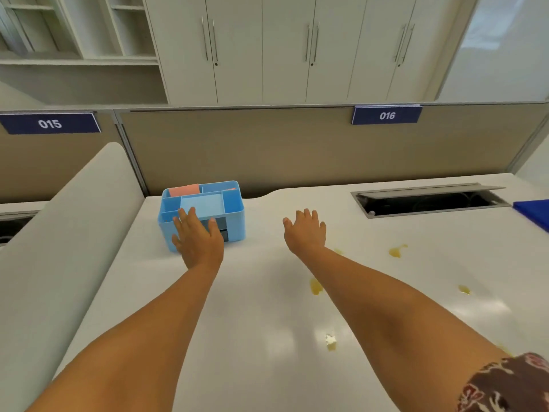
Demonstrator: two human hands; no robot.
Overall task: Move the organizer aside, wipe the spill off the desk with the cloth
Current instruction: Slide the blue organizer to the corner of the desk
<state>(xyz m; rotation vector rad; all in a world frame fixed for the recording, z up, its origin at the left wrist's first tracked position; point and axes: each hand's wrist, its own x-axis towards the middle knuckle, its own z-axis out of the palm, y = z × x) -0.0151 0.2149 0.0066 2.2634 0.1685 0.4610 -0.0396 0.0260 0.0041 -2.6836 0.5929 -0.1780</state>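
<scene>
A light blue desk organizer [208,203] with several compartments stands at the far left of the white desk [252,307], against the partition. My left hand [197,236] is open with fingers spread, in front of the organizer's near face and covering part of it. My right hand [306,231] is open too, hovering over bare desk to the organizer's right and apart from it. Yellowish spill patches [396,251] lie scattered on the desk's right half, one [315,286] beside my right forearm. A dark blue cloth [533,212] shows at the right edge.
A cable hatch [427,200] with its lid raised sits in the desk at the far right. A brown partition [297,150] runs along the back. A curved white divider [68,233] borders the desk on the left. A small white scrap [330,340] lies near the front.
</scene>
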